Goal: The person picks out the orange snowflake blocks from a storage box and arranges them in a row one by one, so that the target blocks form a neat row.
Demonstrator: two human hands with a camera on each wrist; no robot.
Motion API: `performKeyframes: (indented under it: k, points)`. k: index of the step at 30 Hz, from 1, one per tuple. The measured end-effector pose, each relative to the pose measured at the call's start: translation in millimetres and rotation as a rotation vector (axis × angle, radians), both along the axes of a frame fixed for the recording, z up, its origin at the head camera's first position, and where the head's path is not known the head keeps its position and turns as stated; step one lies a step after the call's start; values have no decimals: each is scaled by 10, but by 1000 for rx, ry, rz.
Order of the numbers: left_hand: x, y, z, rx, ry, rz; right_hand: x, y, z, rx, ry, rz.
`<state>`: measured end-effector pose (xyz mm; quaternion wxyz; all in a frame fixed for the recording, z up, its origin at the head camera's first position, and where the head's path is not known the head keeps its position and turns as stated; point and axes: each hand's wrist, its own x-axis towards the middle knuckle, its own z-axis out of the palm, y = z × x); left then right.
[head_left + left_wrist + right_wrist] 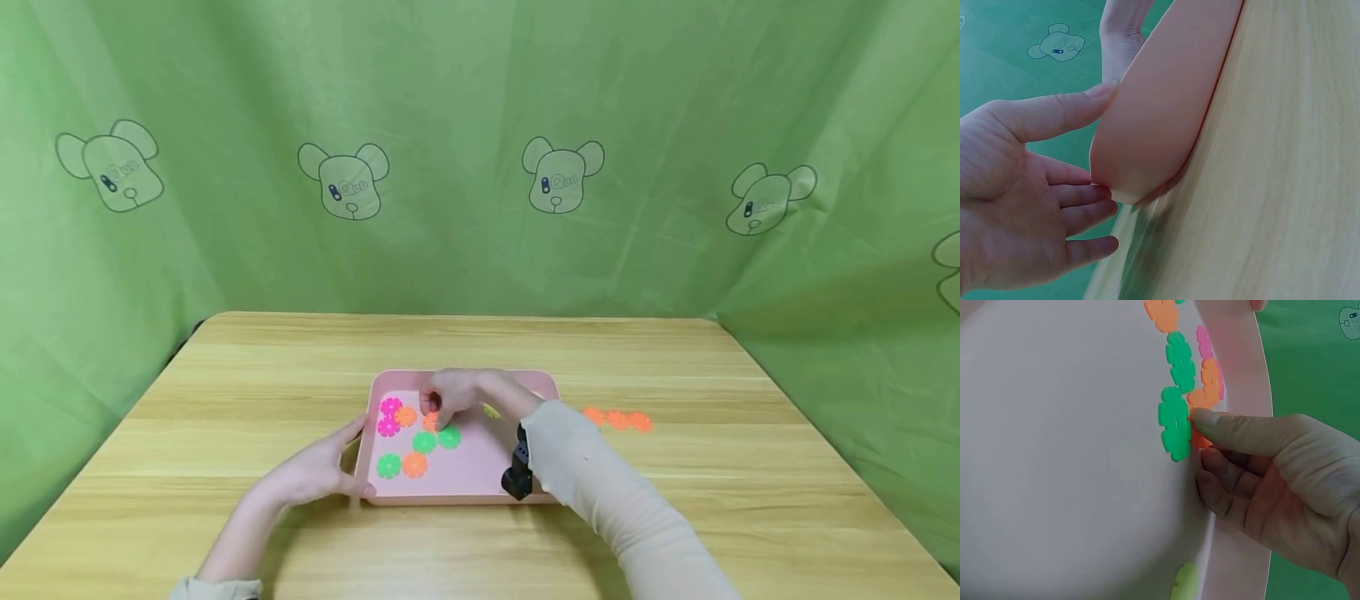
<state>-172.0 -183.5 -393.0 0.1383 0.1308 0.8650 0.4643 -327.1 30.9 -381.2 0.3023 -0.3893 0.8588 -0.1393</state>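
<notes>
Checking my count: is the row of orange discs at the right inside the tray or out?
Out: the row of orange discs lies on the wooden table, right of the pink tray in the head view.

- Orange disc (pixel 1199 399): flat with a notched edge, partly covered by the thumb of the right hand (pixel 453 392); pinched, just beside a green disc (pixel 1175 425), inside the tray near the far wall, left of centre; too covered to tell whether raised or lying down.
- Pink tray (pixel 480 471): shallow, rectangular, round-cornered; stands upright on the wooden table (pixel 450 550), long sides running left to right, with notched discs lying inside, mostly toward the left.
</notes>
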Motion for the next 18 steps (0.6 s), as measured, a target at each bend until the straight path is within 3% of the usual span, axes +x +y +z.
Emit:
performKeyframes:
  k: [9,18]
  points:
    - [-2,-2,-5,-6,-4,3,-3,41,-43,-65,9,-58]
    - [-1,-3,-3,-1,-2,0,-23,98,-48,-197,-142,-121]
